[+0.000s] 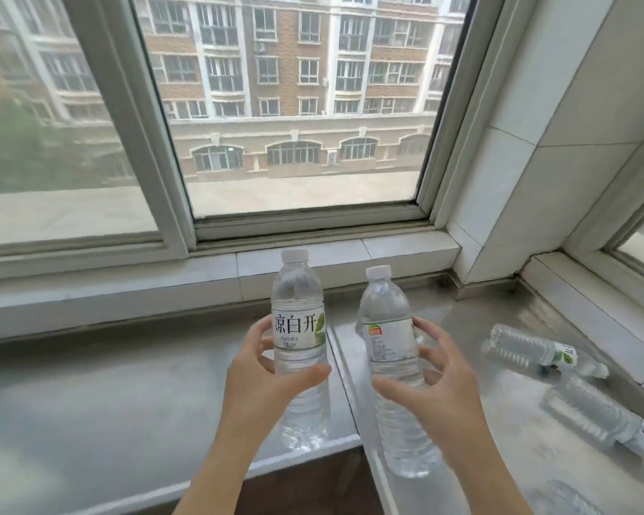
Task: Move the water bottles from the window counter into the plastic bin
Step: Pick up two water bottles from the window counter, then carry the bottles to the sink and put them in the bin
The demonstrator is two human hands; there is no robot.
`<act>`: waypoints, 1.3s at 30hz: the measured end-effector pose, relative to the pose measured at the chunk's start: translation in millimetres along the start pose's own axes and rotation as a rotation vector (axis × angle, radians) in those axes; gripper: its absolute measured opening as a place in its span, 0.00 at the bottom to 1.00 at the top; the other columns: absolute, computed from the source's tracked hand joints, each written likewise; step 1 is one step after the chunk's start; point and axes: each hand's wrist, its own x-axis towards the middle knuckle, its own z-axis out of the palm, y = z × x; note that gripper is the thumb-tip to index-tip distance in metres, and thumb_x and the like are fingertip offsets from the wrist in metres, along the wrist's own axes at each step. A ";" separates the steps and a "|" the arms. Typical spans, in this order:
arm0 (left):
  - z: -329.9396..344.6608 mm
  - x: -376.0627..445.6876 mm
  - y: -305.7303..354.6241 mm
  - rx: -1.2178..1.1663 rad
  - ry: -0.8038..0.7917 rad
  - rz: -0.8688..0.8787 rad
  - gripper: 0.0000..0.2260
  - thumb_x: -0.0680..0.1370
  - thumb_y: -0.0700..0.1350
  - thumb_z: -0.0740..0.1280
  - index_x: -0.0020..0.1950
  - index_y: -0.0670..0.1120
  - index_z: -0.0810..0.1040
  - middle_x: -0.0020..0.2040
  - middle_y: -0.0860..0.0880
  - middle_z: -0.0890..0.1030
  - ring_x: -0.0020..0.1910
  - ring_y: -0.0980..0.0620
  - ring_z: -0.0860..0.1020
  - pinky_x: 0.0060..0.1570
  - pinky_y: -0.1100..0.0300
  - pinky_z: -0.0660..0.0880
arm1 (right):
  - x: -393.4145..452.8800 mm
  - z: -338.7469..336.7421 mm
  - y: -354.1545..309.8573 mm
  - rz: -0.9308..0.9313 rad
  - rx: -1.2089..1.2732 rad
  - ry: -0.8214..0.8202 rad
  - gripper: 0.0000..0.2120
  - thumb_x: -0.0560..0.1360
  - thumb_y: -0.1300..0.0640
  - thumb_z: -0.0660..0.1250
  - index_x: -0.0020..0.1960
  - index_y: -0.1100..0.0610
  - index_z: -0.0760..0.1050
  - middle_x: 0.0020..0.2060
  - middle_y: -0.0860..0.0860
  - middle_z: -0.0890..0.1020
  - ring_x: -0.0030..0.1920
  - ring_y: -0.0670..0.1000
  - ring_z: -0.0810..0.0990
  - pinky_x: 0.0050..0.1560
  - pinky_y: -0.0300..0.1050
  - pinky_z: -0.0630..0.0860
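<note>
My left hand grips a clear water bottle with a white cap and a white label, held upright above the grey window counter. My right hand grips a second clear bottle, tilted slightly left, its label with an orange patch. Two more bottles lie on their sides on the counter at the right: one near the tiled ledge, another closer to me. A further bottle shows blurred at the bottom edge. No plastic bin is in view.
A large window rises behind the counter, with a white tiled sill below it. A tiled pillar stands at the right corner. The counter's front edge runs under my wrists, with dark floor below.
</note>
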 end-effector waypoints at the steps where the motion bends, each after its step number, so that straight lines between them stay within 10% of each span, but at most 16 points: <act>1: -15.9 -5.5 -1.5 -0.005 0.029 -0.001 0.39 0.60 0.47 0.84 0.67 0.58 0.71 0.55 0.55 0.81 0.46 0.57 0.82 0.43 0.62 0.79 | -4.3 13.3 -4.1 -0.011 0.002 -0.027 0.40 0.57 0.61 0.82 0.60 0.34 0.69 0.51 0.46 0.81 0.47 0.43 0.82 0.42 0.33 0.74; 9: -169.9 -63.9 -26.3 0.016 0.269 -0.019 0.42 0.59 0.48 0.85 0.69 0.58 0.70 0.56 0.54 0.82 0.46 0.57 0.82 0.49 0.55 0.82 | -62.0 141.1 -53.7 -0.078 0.060 -0.253 0.39 0.56 0.63 0.83 0.58 0.35 0.71 0.49 0.50 0.83 0.41 0.48 0.85 0.44 0.53 0.82; 24: -450.7 -249.4 -79.8 -0.002 0.844 -0.065 0.37 0.50 0.60 0.81 0.55 0.72 0.71 0.54 0.57 0.82 0.49 0.53 0.82 0.51 0.47 0.82 | -238.6 402.9 -136.7 -0.193 0.100 -0.845 0.39 0.55 0.65 0.82 0.56 0.36 0.73 0.47 0.51 0.82 0.38 0.51 0.85 0.38 0.51 0.81; 39: -616.1 -402.5 -137.7 -0.144 1.602 -0.182 0.30 0.55 0.49 0.83 0.52 0.67 0.77 0.50 0.63 0.84 0.45 0.63 0.83 0.45 0.58 0.78 | -419.1 663.8 -196.8 -0.346 0.061 -1.597 0.38 0.56 0.66 0.81 0.59 0.40 0.73 0.44 0.51 0.85 0.40 0.54 0.86 0.43 0.59 0.82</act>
